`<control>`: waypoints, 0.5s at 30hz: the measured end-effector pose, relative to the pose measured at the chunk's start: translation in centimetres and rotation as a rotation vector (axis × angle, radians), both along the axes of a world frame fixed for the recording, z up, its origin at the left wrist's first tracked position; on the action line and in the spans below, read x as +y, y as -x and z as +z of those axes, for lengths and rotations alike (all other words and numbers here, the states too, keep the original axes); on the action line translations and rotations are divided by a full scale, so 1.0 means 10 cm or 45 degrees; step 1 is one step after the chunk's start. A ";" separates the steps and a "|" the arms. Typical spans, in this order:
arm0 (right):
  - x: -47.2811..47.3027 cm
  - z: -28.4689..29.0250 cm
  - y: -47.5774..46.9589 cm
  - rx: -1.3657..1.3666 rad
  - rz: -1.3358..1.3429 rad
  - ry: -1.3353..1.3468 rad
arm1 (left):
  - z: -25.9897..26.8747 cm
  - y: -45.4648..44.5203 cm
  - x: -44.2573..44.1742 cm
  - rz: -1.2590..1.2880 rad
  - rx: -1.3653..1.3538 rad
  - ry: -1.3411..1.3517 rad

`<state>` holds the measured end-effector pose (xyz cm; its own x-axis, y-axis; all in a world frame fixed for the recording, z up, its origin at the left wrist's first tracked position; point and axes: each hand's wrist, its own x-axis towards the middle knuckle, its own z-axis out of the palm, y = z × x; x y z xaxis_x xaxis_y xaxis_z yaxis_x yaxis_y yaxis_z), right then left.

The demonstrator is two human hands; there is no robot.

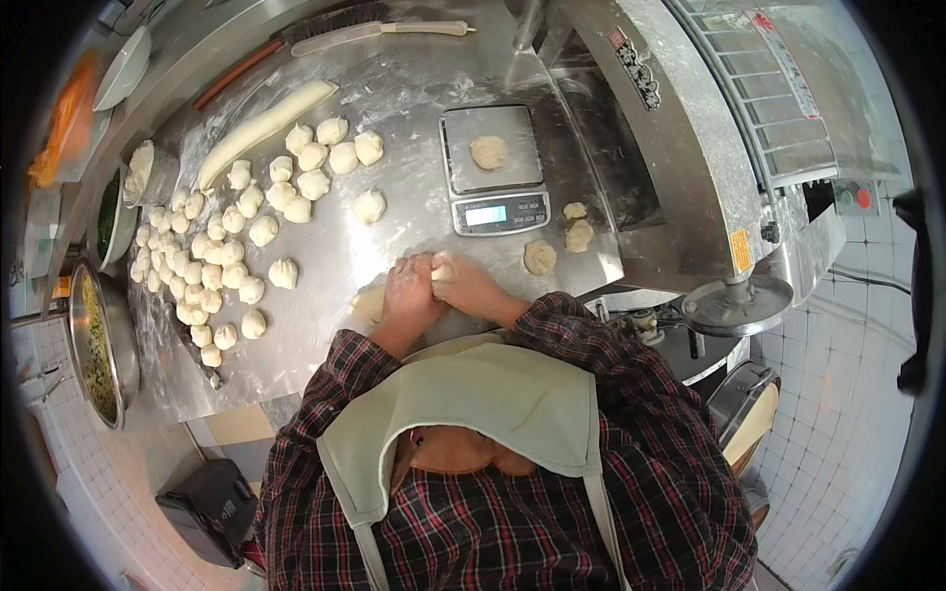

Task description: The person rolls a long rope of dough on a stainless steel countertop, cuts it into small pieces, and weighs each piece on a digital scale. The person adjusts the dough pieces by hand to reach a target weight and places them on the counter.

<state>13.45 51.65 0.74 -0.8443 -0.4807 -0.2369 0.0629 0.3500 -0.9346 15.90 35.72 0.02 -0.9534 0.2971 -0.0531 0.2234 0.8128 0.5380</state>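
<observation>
Close to the table's near edge, my left hand [411, 292] is closed around a roll of dough [367, 303], whose pale end sticks out on the left. My right hand [473, 285] presses against the left one and grips a small dough end [442, 273] between thumb and fingers. Most of the dough is hidden under both hands. Beyond them stands a digital kitchen scale [454, 196] with a lit display; one flattened dough piece [488, 152] rests on its plate. A single dough ball [369, 206] sits left of the scale.
Several dough balls [194, 273] cover the left of the floured steel table [325, 244]. Behind them lies a long dough log [266, 129], near a bench brush [380, 29]. A steel bowl of chopped filling [122, 362] stands far left. Dough scraps [540, 258] lie beside a large machine [687, 148].
</observation>
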 end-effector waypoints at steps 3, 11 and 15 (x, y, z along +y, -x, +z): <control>0.00 0.00 -0.02 -0.014 -0.095 -0.021 | -0.02 0.05 0.03 0.034 -0.036 0.135; 0.04 0.18 0.03 -0.059 -0.149 -0.068 | 0.11 0.19 0.05 -0.061 -0.193 0.392; 0.21 0.50 0.16 -0.354 0.222 0.362 | 0.03 0.21 -0.16 -0.113 -0.249 0.397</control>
<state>11.84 53.77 5.74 -0.6673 -0.6897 -0.2812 0.2884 0.1087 -0.9513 13.80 34.07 0.34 -0.8877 0.3186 -0.3325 0.2176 0.9265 0.3069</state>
